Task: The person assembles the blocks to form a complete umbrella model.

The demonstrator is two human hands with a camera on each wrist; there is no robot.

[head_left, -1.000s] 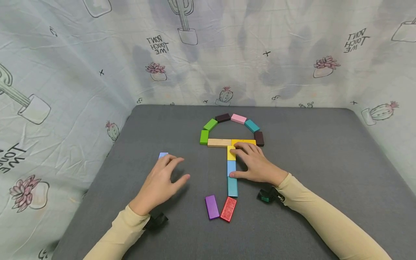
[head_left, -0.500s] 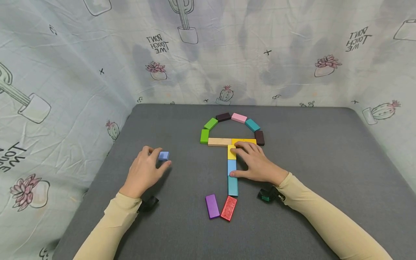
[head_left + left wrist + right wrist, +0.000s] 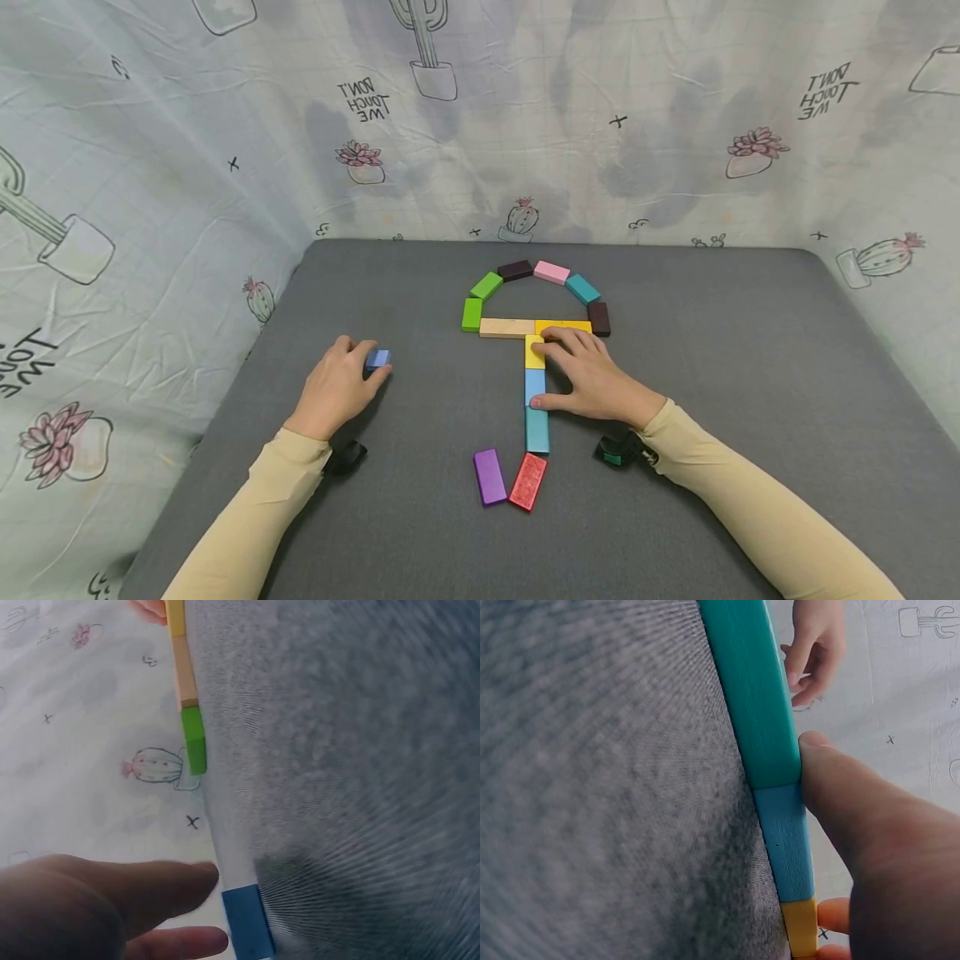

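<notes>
In the head view my left hand (image 3: 336, 388) is at the left, its bent thumb and fingers around a small blue block (image 3: 378, 359). The left wrist view puts the thumb tip and a fingertip right at the edge of that blue block (image 3: 249, 922). My right hand (image 3: 588, 375) lies along the upright column: its fingers touch the yellow block (image 3: 534, 353), and the thumb sits where the light blue block (image 3: 535, 386) meets the teal block (image 3: 537, 428). In the right wrist view the thumb rests against the teal block (image 3: 757, 697).
An arch of green, dark brown, pink and teal blocks stands over a wooden block (image 3: 507, 328) and a yellow one. Below the column lie a purple block (image 3: 490, 477) and a red block (image 3: 528, 482). A patterned cloth (image 3: 570, 167) hangs behind the grey table (image 3: 712, 350).
My left hand has moved left and back, off the blue block it partly covered, then its thumb and fingers closed in around it. The right hand has stayed at the column.
</notes>
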